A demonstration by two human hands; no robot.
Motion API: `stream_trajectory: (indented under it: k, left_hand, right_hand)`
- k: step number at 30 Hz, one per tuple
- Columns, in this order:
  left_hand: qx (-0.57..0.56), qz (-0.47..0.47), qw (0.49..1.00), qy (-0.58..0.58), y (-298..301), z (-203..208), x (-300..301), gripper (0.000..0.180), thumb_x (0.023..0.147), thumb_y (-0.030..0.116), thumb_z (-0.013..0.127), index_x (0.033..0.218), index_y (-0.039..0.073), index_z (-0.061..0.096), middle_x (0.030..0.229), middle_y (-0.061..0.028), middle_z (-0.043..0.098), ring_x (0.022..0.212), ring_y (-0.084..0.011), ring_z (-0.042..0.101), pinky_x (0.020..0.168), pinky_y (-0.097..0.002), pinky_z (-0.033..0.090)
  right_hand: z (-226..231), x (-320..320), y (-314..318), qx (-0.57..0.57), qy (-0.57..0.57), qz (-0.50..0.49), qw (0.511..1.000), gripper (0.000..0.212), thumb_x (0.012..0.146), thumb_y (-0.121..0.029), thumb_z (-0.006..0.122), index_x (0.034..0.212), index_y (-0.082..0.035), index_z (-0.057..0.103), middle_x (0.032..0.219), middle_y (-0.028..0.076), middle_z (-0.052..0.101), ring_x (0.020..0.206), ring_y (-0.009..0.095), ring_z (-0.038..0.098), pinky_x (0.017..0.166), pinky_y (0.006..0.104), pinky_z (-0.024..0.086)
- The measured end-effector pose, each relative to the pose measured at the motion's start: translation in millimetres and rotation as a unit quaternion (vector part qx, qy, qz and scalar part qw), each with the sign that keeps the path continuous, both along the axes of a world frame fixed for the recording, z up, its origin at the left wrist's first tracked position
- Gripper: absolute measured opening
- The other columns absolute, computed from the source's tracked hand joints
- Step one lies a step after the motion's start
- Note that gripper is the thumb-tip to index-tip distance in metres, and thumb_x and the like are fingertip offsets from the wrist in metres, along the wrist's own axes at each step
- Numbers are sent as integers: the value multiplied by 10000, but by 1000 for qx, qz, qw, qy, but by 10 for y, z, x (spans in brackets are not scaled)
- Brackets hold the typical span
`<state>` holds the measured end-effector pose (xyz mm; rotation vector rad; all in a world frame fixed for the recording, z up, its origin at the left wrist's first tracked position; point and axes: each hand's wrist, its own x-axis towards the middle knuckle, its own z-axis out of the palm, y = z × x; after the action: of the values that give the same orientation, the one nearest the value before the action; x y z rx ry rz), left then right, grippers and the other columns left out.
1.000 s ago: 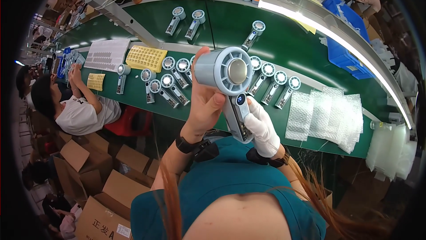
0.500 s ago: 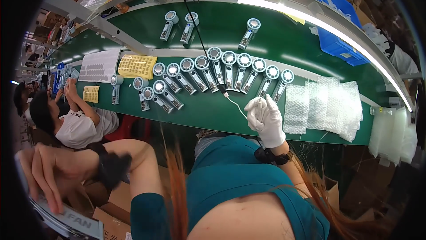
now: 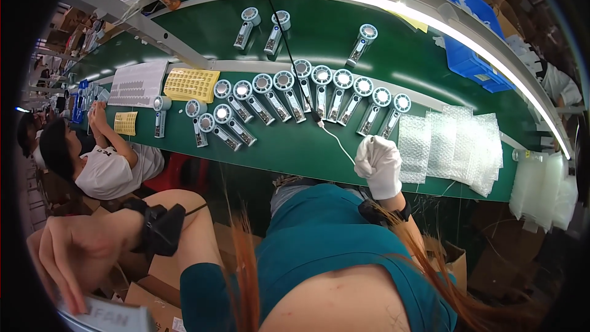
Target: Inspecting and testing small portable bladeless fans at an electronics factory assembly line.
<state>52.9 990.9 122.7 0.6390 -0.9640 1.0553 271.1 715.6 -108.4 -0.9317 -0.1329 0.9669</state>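
My left hand [image 3: 70,249], bare and wearing a black wrist strap, is out at the lower left. Its fingers are hooked over the edge of a grey-blue box [image 3: 114,318], which is partly cut off by the rim of the view; the thumb's grip is hidden. My right hand [image 3: 378,163], in a white glove, is over the bench's near edge with its fingers curled in on a white cable [image 3: 341,146]. That cable runs to a black plug [image 3: 316,117] on a hanging black cord. Several light-blue handheld fans [image 3: 343,79] lie in an arc beyond my right hand.
Bubble-wrap sleeves [image 3: 455,148] lie on the green bench [image 3: 276,154] at right. Yellow sticker sheets [image 3: 192,85] are at left. Three more fans [image 3: 362,43] lie beyond the rail. A co-worker [image 3: 117,166] sits at left. Cardboard boxes [image 3: 157,301] stand below; a lamp [image 3: 430,15] hangs overhead.
My right hand has shifted slightly right, and its raised fingers have folded in. The box under my left hand has sunk lower and farther right in the view. The whole view has shifted slightly.
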Motion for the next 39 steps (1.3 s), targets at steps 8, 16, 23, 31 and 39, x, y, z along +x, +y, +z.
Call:
stream_trajectory:
  k: [8, 16, 23, 31, 39]
  left_hand:
    - [127, 110, 977, -128, 166, -10, -16, 345, 671, -36, 653, 980, -72, 502, 748, -109, 622, 539, -256, 611, 502, -275, 571]
    - [-17, -223, 903, 367, -155, -543, 337, 530, 746, 102, 627, 1165, 64, 305, 753, -111, 601, 620, -329, 569, 603, -457, 517]
    - [-265, -209, 594, 730, -779, -3243, 471, 415, 819, 339, 547, 1103, 46, 466, 931, -56, 545, 607, -118, 477, 526, -244, 415]
    - [526, 229, 178, 799, -741, -3583, 765, 611, 774, 546, 481, 704, -49, 603, 627, -201, 569, 574, -321, 565, 523, -385, 439]
    - [408, 118, 557, 713, -1122, -2006, 2603, 350, 782, 316, 583, 968, 19, 576, 647, -87, 601, 575, -177, 561, 581, -280, 438]
  right_hand:
    - [-3, 4, -50, -37, 26, 30, 999, 358, 900, -215, 311, 655, 0, 460, 407, 4, 301, 330, 87, 227, 347, 229, 185]
    - [-76, 8, -59, -37, 20, -14, 999, 285, 878, -226, 383, 720, -10, 481, 451, -22, 302, 374, 63, 228, 377, 216, 174]
    - [-120, 22, -96, -21, 74, -69, 995, 208, 893, -204, 428, 867, 0, 457, 543, -7, 366, 433, 58, 282, 422, 192, 233]
    - [3, 167, -227, -108, -3, -97, 989, 221, 912, -255, 420, 892, -39, 465, 545, -25, 385, 440, 44, 292, 430, 177, 237]
    - [-270, 217, -545, -156, -49, -158, 974, 188, 904, -227, 443, 867, -47, 485, 530, -20, 423, 439, 32, 319, 403, 173, 235]
